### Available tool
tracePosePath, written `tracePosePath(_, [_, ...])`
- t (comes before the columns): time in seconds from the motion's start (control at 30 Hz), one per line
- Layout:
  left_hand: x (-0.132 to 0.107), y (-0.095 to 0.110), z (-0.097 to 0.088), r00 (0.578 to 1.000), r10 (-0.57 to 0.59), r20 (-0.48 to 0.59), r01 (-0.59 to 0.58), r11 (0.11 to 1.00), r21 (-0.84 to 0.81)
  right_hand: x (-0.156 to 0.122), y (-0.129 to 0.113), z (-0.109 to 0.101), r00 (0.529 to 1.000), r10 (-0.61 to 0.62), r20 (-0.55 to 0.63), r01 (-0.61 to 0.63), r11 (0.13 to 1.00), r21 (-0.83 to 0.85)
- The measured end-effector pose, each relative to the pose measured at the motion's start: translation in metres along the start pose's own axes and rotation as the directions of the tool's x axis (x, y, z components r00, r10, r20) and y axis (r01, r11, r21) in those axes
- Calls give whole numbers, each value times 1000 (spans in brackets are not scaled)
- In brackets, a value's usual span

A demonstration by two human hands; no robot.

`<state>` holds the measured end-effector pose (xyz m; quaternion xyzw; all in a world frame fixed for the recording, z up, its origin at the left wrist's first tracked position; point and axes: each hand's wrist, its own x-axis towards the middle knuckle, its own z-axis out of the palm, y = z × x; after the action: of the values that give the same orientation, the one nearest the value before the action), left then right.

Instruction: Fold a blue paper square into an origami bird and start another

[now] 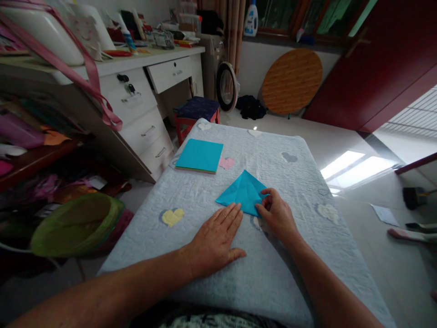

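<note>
A sheet of blue origami paper, folded into a triangle with creases across it, lies on the cloth-covered table in front of me. My left hand rests flat, its outstretched fingertips touching the paper's near edge and its thumb spread aside. At the triangle's right corner, my right hand pinches the paper between thumb and fingers, which hide that corner. Farther back and to the left is a squared stack of coloured paper with a blue sheet on top.
A white desk with drawers stands on the left, and a stool is behind the table. A green-lined bin sits at the lower left. A round wooden tabletop leans against the far wall.
</note>
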<state>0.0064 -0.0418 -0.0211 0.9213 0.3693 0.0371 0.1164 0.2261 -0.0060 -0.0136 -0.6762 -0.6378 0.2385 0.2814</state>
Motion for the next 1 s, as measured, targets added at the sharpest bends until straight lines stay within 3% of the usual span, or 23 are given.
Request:
tracePosePath(0.6, [3,1,-12,987,-101,125,105,994,-30,0,-3,-1,1000,21,1,-21,1000,-11])
tracePosePath(1.0, [2,-2,-5,996,-84,29,83,996,9,1,-2,1,1000,17,3,-17,999,-41])
